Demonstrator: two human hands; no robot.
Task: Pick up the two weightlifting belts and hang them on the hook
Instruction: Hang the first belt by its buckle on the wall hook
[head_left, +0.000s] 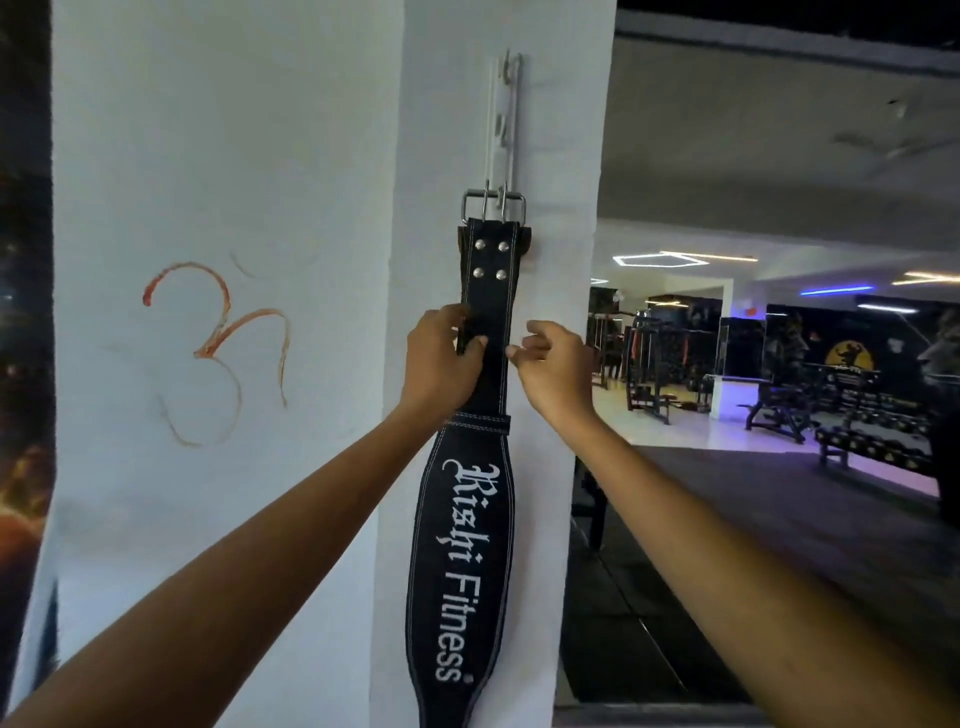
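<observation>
belt (485, 312) hangs from hook (503, 124) | left grip (441, 358) pinches strap | right grip (553, 364) curled, empty — second belt mostly hidden

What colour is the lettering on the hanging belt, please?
White lettering on the black weightlifting belt, clearest in the head view.

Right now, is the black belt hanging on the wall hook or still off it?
Hanging. The black belt dangles straight down the pillar, its metal buckle caught on the wall hook. The left hand grips its strap.
</observation>
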